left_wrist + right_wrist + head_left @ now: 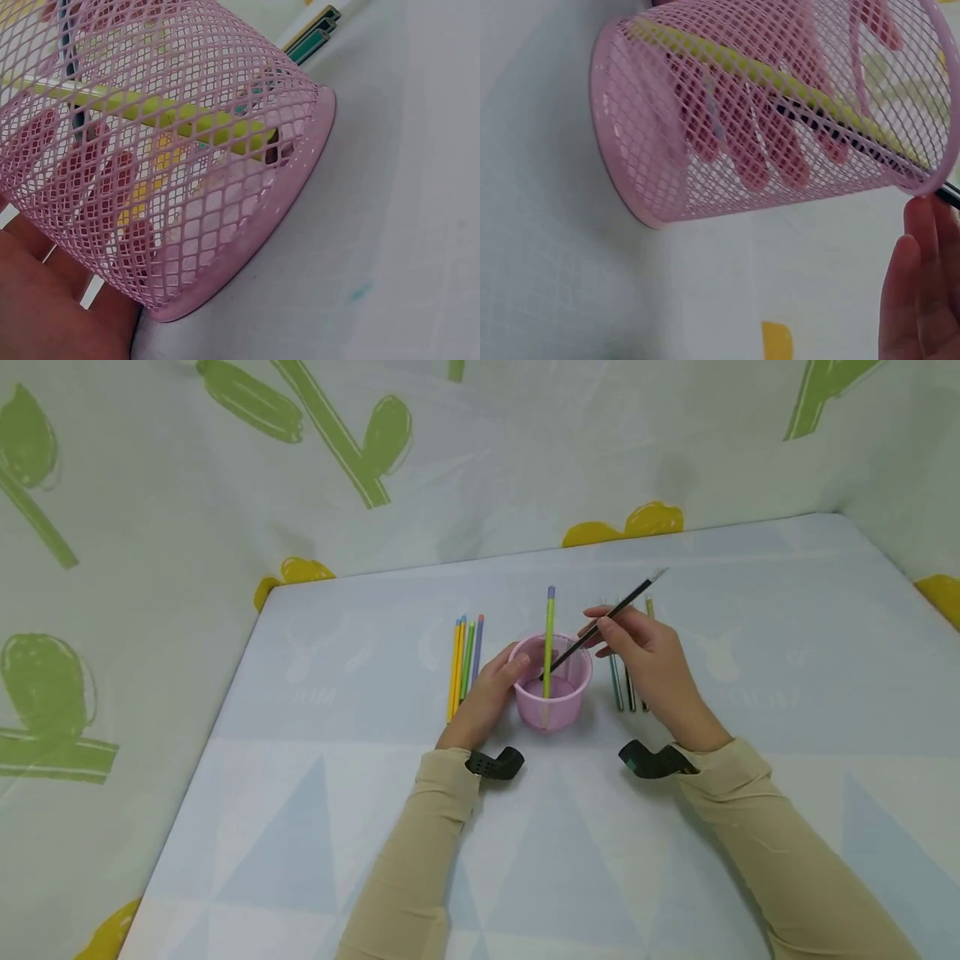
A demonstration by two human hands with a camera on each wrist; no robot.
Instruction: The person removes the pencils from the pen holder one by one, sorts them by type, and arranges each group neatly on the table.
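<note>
My left hand (483,702) grips a pink mesh pencil cup (551,717) from its left side, fingers curled behind it as the right wrist view shows through the mesh. Inside the cup leans a yellow-green pencil (550,620), its lower end near the base in the left wrist view. Between thumb and fingers my right hand (651,656) pinches a black pencil (633,595) above the rim on the right. That pencil slants, with its lower part inside the cup, and its tip stops short of the base in the right wrist view.
Left of the cup lie several coloured pencils (466,652), yellow, green and purple, side by side. More dark and metallic-looking pencils (617,683) lie to the right, partly under my right hand. A pale patterned cloth (300,827) covers the table, whose far edge meets a leaf-printed backdrop.
</note>
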